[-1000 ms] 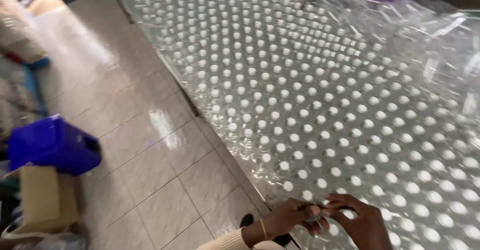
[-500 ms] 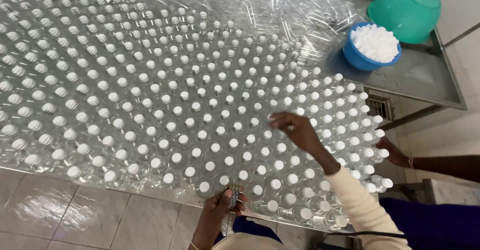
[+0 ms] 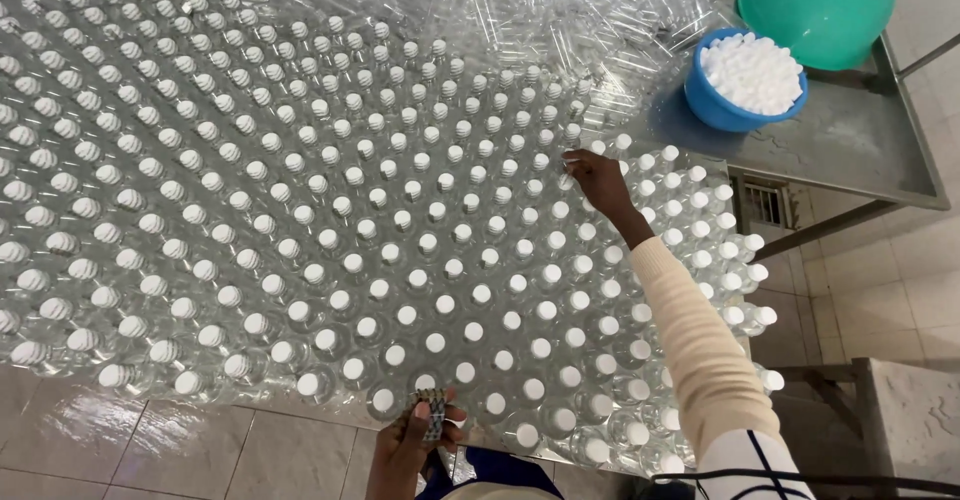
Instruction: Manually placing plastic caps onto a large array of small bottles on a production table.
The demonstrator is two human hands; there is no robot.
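Observation:
Several clear plastic bottles [image 3: 400,260] stand packed upright on a metal table [image 3: 860,145]. The near ones wear white caps; the far rows show bare threaded necks. My right hand [image 3: 603,184], in a cream sleeve, reaches across them, its fingertips pinched on the white cap of a bottle [image 3: 573,159] at the edge of the capped area. My left hand [image 3: 412,443] is curled at the table's front edge beside the nearest bottles. A metallic band [image 3: 432,404] shows at its fingers. What it holds is hidden.
A blue bowl [image 3: 708,105] heaped with white caps sits at the far right, with a green bowl [image 3: 820,10] behind it. Loose empty bottles [image 3: 520,10] lie in a heap at the back. Tiled floor [image 3: 150,450] runs along the front edge.
The view swung from the table's left side toward its right end. My right hand has left my left hand and stretched out far over the bottles. The left hand stays at the front edge.

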